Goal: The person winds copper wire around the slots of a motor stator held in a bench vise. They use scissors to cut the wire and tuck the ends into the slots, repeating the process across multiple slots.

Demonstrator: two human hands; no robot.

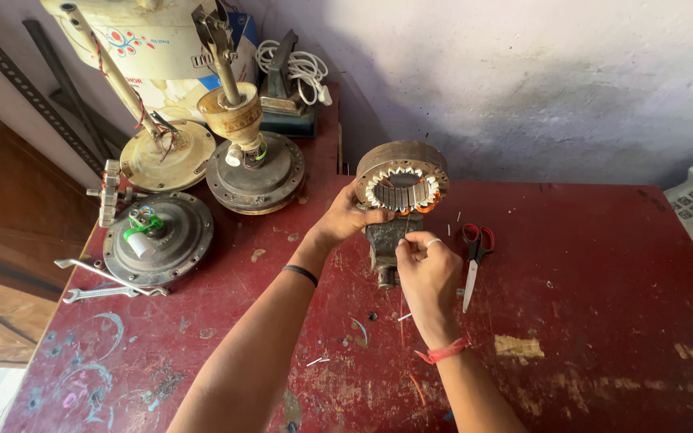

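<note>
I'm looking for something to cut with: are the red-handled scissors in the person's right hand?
No, the scissors lie on the red table beside the right hand.

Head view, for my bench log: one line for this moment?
left hand: steadies round metal stator ring | right hand: pinches thin wire | red-handled scissors: beside

Bright daylight, sharp, slight edge distortion

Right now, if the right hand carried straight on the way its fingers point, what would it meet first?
The right hand points up and left toward the small bench vise. It would likely meet the vise body first, just below the ring-shaped motor stator that the left hand steadies. Depth is hard to judge.
</note>
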